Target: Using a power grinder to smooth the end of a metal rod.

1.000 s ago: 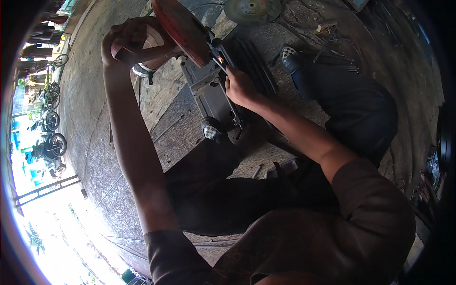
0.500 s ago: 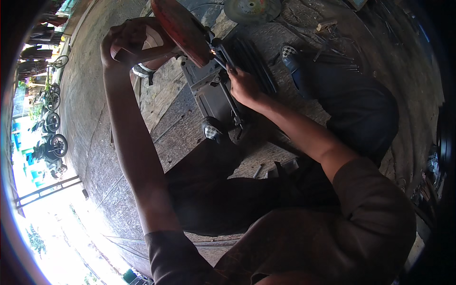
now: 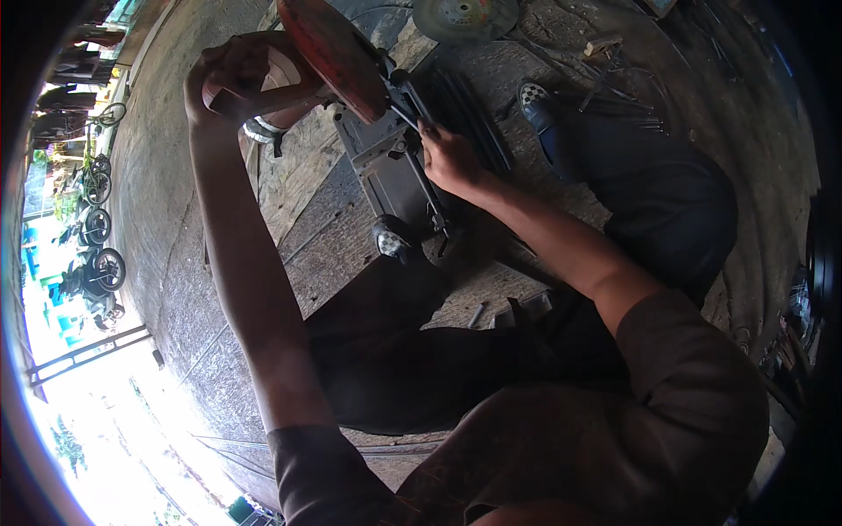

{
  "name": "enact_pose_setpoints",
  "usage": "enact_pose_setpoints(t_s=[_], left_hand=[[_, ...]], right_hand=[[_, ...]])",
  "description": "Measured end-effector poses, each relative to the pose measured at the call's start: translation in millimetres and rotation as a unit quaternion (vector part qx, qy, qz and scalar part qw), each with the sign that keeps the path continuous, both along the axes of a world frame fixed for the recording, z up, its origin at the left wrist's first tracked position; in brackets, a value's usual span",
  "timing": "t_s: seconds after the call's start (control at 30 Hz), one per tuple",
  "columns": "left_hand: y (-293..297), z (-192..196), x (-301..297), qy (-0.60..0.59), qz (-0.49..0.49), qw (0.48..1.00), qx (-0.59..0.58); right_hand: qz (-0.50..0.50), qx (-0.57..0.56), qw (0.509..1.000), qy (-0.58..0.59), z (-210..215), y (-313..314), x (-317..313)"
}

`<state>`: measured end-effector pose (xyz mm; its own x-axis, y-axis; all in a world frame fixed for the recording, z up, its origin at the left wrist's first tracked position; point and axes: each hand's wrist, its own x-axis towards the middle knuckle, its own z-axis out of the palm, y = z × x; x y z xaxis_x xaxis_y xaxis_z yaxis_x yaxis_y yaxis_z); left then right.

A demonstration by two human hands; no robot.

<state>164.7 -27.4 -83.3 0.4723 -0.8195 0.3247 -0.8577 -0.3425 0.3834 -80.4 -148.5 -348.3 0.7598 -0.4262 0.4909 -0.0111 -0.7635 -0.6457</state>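
Note:
A chop saw with a worn red blade guard (image 3: 338, 61) stands on a grey metal base (image 3: 390, 180). My left hand (image 3: 210, 81) is closed round the saw's handle (image 3: 289, 74) at the upper left. My right hand (image 3: 452, 159) is closed on a thin metal rod (image 3: 404, 115), whose far end reaches the lower edge of the guard. The blade's cutting edge is mostly hidden by the guard. A clamp screw (image 3: 427, 188) runs along the base just below my right hand.
My checkered shoes rest beside the saw, the left shoe (image 3: 392, 237) at its base. Dark metal bars (image 3: 474, 118) lie right of it. A round metal disc (image 3: 465, 17) is at the top. Thin rods (image 3: 618, 110) lie at the right; motorbikes (image 3: 101, 272) stand far left.
The small orange glow at the rod's tip beside the guard is gone. Both hands keep nearly the same place and hold.

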Motion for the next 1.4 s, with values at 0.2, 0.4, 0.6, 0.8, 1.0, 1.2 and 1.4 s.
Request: enact_pose_setpoints(t_s=[0.2,0.4,0.6,0.8,1.0,1.2,1.4], left_hand=[[0.4,2.7,7.6,0.091,-0.046,0.995,-0.01],[-6.9,0.2,-4.9,0.062,-0.022,0.998,-0.021],[9.0,-5.4,32.2,0.724,-0.207,0.624,-0.208],[-3.4,-6.4,10.9,0.085,-0.001,0.996,-0.003],[-0.6,-2.2,4.6,0.151,-0.066,0.984,-0.069],[3.0,-1.1,9.1,0.036,-0.028,0.999,-0.002],[2.8,-5.6,20.8,0.492,-0.095,0.852,-0.15]], right_hand=[[-0.006,0.001,0.999,-0.044,5.2,1.5,0.8],[0.005,0.043,0.999,-0.028,9.6,-2.7,-3.6],[0.036,0.081,0.995,-0.048,15.1,3.9,-1.4],[0.039,0.086,0.995,-0.029,7.0,-5.5,-5.1],[0.024,0.059,0.998,-0.029,11.3,0.4,-6.9],[0.047,0.124,0.991,0.013,13.9,-0.9,-2.1],[0.028,0.125,0.989,-0.078,2.4,-5.1,3.8]])
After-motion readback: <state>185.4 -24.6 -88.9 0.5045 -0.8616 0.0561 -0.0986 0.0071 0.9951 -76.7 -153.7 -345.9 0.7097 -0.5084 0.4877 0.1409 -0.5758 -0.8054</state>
